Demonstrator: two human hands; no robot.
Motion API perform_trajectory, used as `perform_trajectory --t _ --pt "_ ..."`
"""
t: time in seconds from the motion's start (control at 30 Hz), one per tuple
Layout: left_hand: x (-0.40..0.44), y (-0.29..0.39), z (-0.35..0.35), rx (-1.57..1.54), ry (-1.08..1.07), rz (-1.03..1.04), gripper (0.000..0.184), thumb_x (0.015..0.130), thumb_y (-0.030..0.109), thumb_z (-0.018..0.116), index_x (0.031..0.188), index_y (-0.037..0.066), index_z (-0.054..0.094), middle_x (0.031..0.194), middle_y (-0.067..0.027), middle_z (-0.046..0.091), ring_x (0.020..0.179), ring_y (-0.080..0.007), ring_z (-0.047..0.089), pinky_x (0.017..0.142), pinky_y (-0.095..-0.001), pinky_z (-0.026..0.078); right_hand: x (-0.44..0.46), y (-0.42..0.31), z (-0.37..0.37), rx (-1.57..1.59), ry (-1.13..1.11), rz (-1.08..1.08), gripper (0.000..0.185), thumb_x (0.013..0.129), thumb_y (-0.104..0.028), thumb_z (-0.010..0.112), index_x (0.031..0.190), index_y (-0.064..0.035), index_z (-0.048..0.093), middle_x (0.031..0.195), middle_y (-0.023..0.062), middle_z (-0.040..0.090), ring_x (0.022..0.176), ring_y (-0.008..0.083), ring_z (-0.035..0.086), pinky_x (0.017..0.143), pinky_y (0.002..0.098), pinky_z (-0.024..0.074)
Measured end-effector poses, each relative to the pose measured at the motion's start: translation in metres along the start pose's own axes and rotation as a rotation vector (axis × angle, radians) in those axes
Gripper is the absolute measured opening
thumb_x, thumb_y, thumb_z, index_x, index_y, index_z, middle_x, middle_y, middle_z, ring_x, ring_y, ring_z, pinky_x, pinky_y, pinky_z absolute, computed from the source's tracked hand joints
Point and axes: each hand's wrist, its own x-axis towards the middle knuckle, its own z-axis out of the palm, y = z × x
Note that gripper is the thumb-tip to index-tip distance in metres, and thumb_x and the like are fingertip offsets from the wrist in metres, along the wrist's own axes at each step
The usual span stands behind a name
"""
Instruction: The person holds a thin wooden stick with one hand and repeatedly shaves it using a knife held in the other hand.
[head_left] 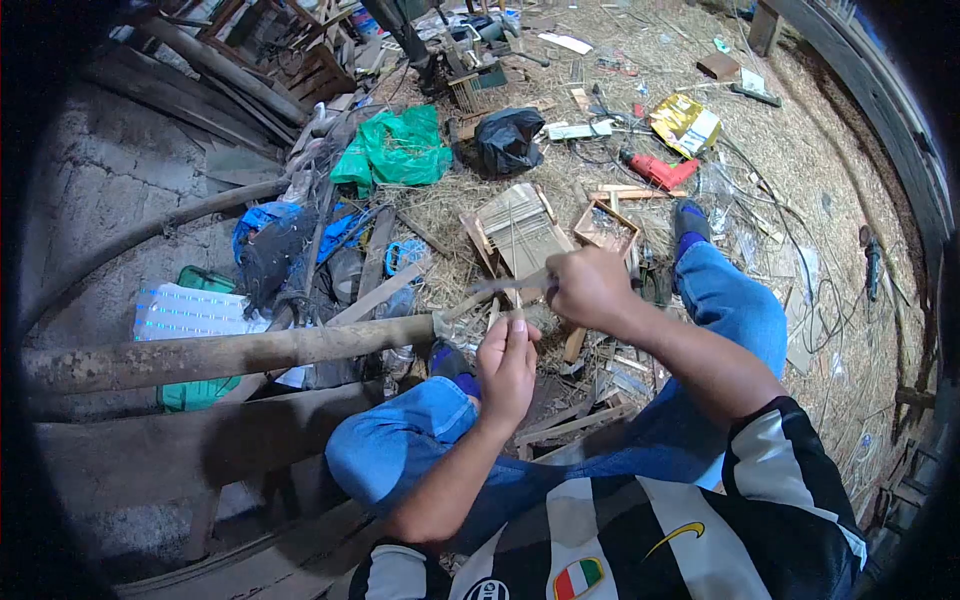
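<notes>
Straw-like litter covered the floor (pixel 830 170) around a slatted wooden panel (pixel 538 242), with a red drill (pixel 660 171) beyond its right side and a green bag (pixel 405 150) beyond its left. Nearer to us than that panel, we saw the left hand (pixel 507 370) pinching a thin pale strip (pixel 517 314) between thumb and fingers, while the right hand (pixel 590 290) was clenched on a narrow grey blade (pixel 533 281) crossing near the strip; we could not tell whether they touched. We judged the step to be trimming or shaving; the next move, we thought, called for a firm pinch and a controlled stroke clear of the thumb.
</notes>
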Motion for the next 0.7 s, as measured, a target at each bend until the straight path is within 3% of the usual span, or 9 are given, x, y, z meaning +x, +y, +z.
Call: perform_trajectory --t 0.17,0.23,0.37,0.47,0.7 --pt "-0.002 -0.002 0.004 0.098 0.022 0.056 0.03 0.105 0.029 0.049 0.087 0.007 0.056 0.051 0.0072 0.037 0.038 -0.0022 0.03 0.035 -0.0212 0.024 -0.014 -0.011 0.001 -0.011 -0.044 -0.094 0.022 0.074 -0.03 0.07 0.078 -0.0086 0.07 0.072 0.0179 0.069 0.068 0.0366 0.07 0.063 0.0481 0.0565" --pt "-0.004 -0.002 0.006 0.171 0.038 0.079 0.029 0.105 0.024 0.049 0.085 0.005 0.059 0.061 0.008 0.04 0.052 -0.0006 0.033 0.047 -0.0219 0.026 -0.015 -0.012 -0.001 -0.022 -0.066 -0.098 0.024 0.074 -0.032 0.071 0.078 -0.0084 0.071 0.072 0.0185 0.069 0.068 0.0363 0.071 0.062 0.048 0.0564" --pt "-0.001 -0.007 0.007 0.175 0.029 0.084 0.029 0.105 0.023 0.049 0.084 0.005 0.06 0.063 0.0075 0.042 0.054 -0.0008 0.035 0.05 -0.0224 0.028 -0.014 -0.01 0.0 -0.019 -0.08 -0.092 0.021 0.076 -0.029 0.068 0.078 -0.0079 0.071 0.073 0.0189 0.07 0.07 0.0365 0.071 0.063 0.0479 0.0566" --pt "0.003 -0.009 0.009 0.145 -0.015 0.127 0.029 0.106 0.026 0.049 0.085 0.007 0.055 0.05 0.0084 0.035 0.038 -0.0019 0.028 0.036 -0.0218 0.024 -0.007 -0.003 0.006 -0.058 -0.092 -0.071 0.02 0.077 -0.026 0.066 0.079 -0.0074 0.071 0.075 0.0193 0.07 0.07 0.0369 0.071 0.063 0.0478 0.0567" --pt "-0.008 -0.003 0.015 -0.029 0.007 -0.092 0.031 0.105 0.028 0.049 0.081 0.007 0.051 0.049 0.0058 0.034 0.035 -0.0044 0.027 0.032 -0.023 0.025 0.016 0.023 0.003 -0.127 -0.064 0.073 0.019 0.077 -0.019 0.062 0.078 -0.004 0.073 0.077 0.021 0.07 0.073 0.0381 0.071 0.066 0.0491 0.0568"
